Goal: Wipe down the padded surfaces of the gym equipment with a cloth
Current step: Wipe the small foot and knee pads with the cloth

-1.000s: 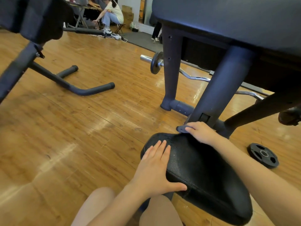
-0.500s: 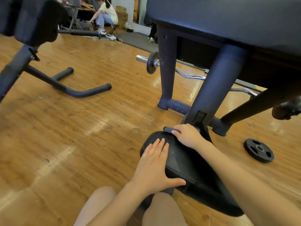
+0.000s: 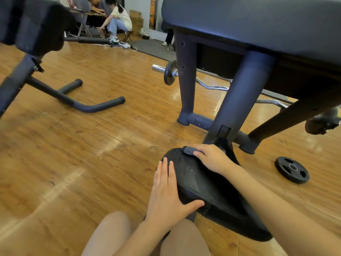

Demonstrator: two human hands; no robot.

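The black seat pad [image 3: 208, 185] lies low at about five o'clock, just above the wooden floor [image 3: 73, 154]. The left hand [image 3: 167, 194] lies flat on the pad's near-left edge, fingers straight and close together, thumb spread along the front rim. At the pad's far end, toward twelve o'clock, the right hand [image 3: 212, 157] presses a small dark grey cloth [image 3: 189, 150] against the padding, fingers curled over it; a weight plate [image 3: 291, 169] lies on the floor at three o'clock.

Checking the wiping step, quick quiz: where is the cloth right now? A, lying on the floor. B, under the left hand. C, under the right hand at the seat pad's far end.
C: the right hand presses the grey cloth onto the seat pad; the left hand is bare.
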